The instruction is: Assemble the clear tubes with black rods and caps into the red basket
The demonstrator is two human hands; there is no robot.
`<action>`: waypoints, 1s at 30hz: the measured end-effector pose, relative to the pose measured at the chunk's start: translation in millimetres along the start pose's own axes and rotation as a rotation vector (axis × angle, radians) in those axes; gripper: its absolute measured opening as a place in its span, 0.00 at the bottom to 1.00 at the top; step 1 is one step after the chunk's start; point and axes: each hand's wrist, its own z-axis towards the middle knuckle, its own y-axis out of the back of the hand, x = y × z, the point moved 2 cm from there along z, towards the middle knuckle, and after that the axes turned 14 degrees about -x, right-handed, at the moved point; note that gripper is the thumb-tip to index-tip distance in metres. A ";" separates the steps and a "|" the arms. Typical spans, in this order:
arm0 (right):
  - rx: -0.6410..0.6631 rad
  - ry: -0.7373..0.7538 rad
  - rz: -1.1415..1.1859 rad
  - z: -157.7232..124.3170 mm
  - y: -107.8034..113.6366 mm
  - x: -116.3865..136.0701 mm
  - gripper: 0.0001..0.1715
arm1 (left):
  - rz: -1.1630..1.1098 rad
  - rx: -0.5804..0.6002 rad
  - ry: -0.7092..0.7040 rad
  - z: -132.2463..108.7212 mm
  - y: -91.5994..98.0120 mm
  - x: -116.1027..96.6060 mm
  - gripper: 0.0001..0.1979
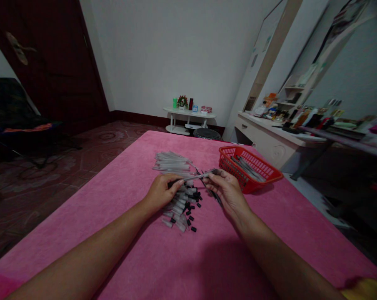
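Between my two hands is a slim pen (194, 178) with a dark end at the left. My left hand (163, 189) pinches that dark end between thumb and fingers. The fingers of my right hand (227, 187) close on its other end, near a dark tip. Below the right fingers lie several thin dark sticks (217, 197), partly hidden by that hand. Beyond the hands is a pile of clear tubes (171, 161), like pen barrels. In front of them are many translucent caps (179, 208) and small black plugs (193, 229), scattered on the pink cloth.
A red plastic basket (266, 177) with several pens (249, 166) inside stands right of my right hand. The pink cloth (138, 258) covers the table. Farther off are a white stand (191, 112), a dresser (266, 137) with bottles, and a chair (19, 125) at the left.
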 end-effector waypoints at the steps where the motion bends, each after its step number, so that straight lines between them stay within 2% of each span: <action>1: 0.002 0.001 0.006 -0.3 -0.1 0.3 0.17 | -0.003 0.000 -0.003 -0.1 0.0 -0.1 0.12; 7: -0.019 0.011 0.003 -1.1 -0.5 1.6 0.16 | 0.009 0.011 -0.031 -0.2 -0.3 -0.1 0.12; 10: -0.025 0.093 -0.119 1.9 2.5 1.7 0.14 | 0.006 0.008 -0.022 0.2 -0.3 0.0 0.12; 12: 0.011 0.220 -0.293 4.8 4.7 3.2 0.12 | 0.002 0.004 -0.018 0.3 -0.3 0.3 0.12; 15: 0.094 0.526 -0.554 7.7 6.1 8.6 0.10 | 0.001 0.002 -0.008 0.1 -0.1 1.6 0.12; 17: 0.106 0.661 -0.648 8.8 7.0 11.3 0.09 | 0.003 0.008 -0.007 -0.1 -0.1 2.2 0.12; 24: 0.057 0.691 -0.661 12.4 10.6 10.7 0.08 | 0.067 0.040 -0.052 0.3 0.7 -1.1 0.13; 30: 0.104 0.810 -0.713 6.7 6.8 16.0 0.05 | 0.106 0.063 -0.076 0.2 0.6 -1.2 0.13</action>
